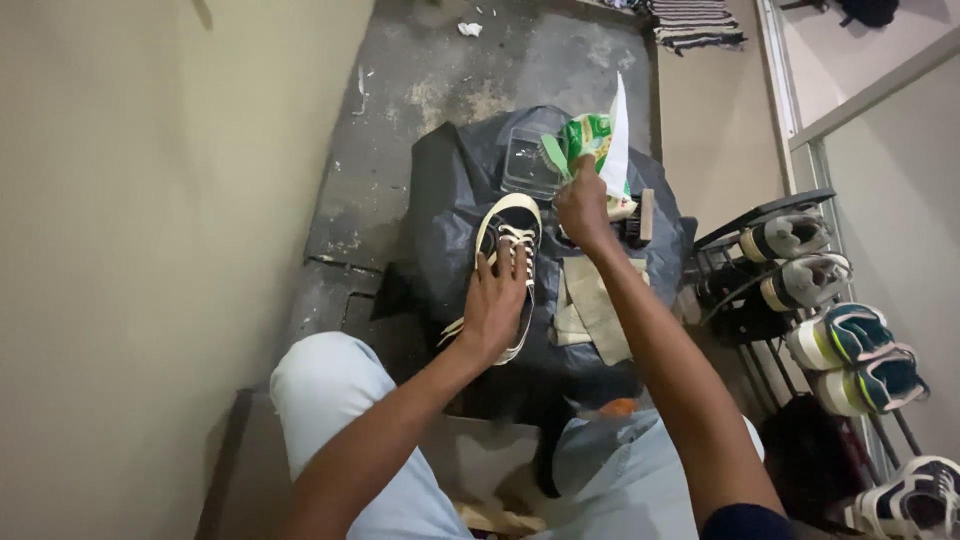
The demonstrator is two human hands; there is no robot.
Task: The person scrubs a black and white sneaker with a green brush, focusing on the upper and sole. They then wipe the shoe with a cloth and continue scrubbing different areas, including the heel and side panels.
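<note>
A black sneaker [512, 228] with a cream sole and laces lies on a black plastic sheet [450, 200] spread on the floor. My left hand [495, 305] rests flat on the sneaker's heel end, fingers spread over the laces. Further out, my right hand [582, 205] grips a green and white packet [600, 145] and holds it upright above the sheet. A clear plastic tub [528, 160] stands just left of the packet. Behind my right hand lies a wooden-backed brush [640, 222], partly hidden.
A folded beige cloth [595, 310] lies on the sheet to the right of the sneaker. A metal shoe rack [800, 290] with several sneakers stands at the right. A plain wall runs along the left; the floor is cracked grey concrete. My knees in light trousers are below.
</note>
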